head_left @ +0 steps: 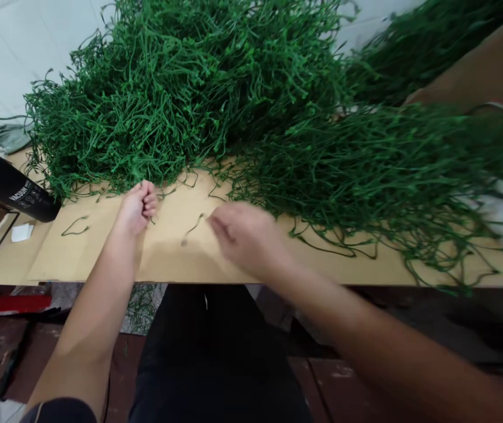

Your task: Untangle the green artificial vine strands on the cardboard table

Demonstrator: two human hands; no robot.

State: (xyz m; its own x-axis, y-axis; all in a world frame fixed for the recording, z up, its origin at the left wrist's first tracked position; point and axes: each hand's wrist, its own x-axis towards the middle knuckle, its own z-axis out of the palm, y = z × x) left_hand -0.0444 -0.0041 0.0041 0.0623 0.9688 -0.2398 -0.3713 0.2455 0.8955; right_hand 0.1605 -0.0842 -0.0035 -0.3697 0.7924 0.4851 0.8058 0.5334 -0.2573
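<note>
Softly lit, right fingers motion-blurred

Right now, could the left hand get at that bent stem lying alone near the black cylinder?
Probably yes: the bent stem lies on the cardboard left of the left hand, with nothing between them. Its curled fingers would likely need to open first.

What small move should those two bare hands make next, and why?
I'd suggest the bare left hand ease slowly back from the tall, tangled heap of thin green stalks: its fingers are curled at the heap's front edge, apparently around a stalk, and a quick tug might drag tangled neighbours along.
</note>
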